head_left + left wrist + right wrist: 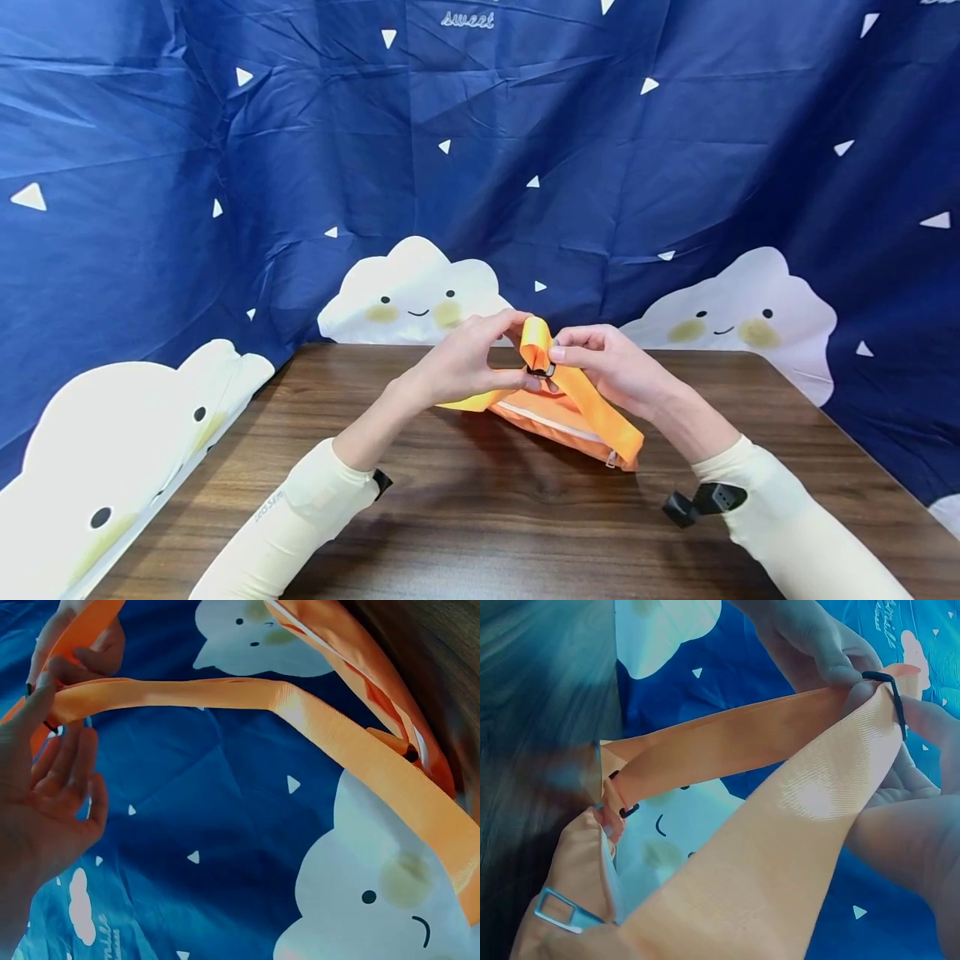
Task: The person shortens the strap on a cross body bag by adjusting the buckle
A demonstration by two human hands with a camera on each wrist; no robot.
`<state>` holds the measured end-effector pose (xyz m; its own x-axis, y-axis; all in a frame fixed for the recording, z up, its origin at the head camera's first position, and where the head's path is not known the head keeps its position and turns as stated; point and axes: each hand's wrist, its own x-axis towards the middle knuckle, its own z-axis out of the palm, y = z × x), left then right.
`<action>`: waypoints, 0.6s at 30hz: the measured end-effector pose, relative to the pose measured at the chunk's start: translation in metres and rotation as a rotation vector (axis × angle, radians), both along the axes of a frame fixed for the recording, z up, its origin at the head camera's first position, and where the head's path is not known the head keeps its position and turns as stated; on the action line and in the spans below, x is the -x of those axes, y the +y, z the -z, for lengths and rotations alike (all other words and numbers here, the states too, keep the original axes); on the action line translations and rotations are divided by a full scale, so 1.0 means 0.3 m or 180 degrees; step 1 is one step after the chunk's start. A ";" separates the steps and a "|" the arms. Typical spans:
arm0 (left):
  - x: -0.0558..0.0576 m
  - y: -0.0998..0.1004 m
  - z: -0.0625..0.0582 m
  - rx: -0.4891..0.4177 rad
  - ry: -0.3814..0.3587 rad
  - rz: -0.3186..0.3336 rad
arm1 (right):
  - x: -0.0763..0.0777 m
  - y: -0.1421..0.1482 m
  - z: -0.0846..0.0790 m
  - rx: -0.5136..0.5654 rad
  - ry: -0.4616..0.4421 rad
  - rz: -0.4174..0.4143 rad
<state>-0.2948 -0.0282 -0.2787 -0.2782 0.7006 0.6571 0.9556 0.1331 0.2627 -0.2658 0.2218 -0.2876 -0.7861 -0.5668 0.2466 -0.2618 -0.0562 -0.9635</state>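
Note:
An orange waist bag (555,414) with a white zipper lies on the table, its wide orange strap (600,408) lifted in front of me. At the top, the strap folds into a small loop (535,340) through a black slider buckle (877,676). My left hand (472,358) pinches the strap at the slider between thumb and fingers. From the other side, my right hand (615,367) pinches the strap beside the loop, fingertips right at the slider. In the right wrist view, a metal zipper pull (566,911) hangs at the bag's end.
The bag rests on a dark wood-grain table (450,517), near its back edge. Behind and beside it hangs a blue cloth (465,167) with white triangles and smiling clouds. Each sleeved wrist wears a strapped-on black device, such as this camera (693,504) on the right.

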 end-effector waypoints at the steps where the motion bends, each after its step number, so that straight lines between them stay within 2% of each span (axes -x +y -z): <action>1: 0.002 -0.001 0.000 0.0002 0.0031 0.0012 | 0.000 0.001 -0.001 0.0029 -0.0007 -0.0017; 5: 0.008 -0.002 0.002 0.0045 0.0071 0.0021 | -0.003 0.004 -0.007 0.0212 -0.0109 -0.0041; 8: 0.014 -0.003 0.008 0.0091 0.0002 -0.0013 | -0.009 0.007 -0.012 0.0401 -0.0179 -0.0064; 11: 0.025 -0.006 0.013 0.0157 -0.0006 -0.0074 | -0.013 0.011 -0.018 0.0557 -0.0171 -0.0087; 18: 0.047 -0.011 0.022 0.0281 0.0141 -0.0206 | -0.003 0.024 -0.025 0.0910 -0.0080 -0.0261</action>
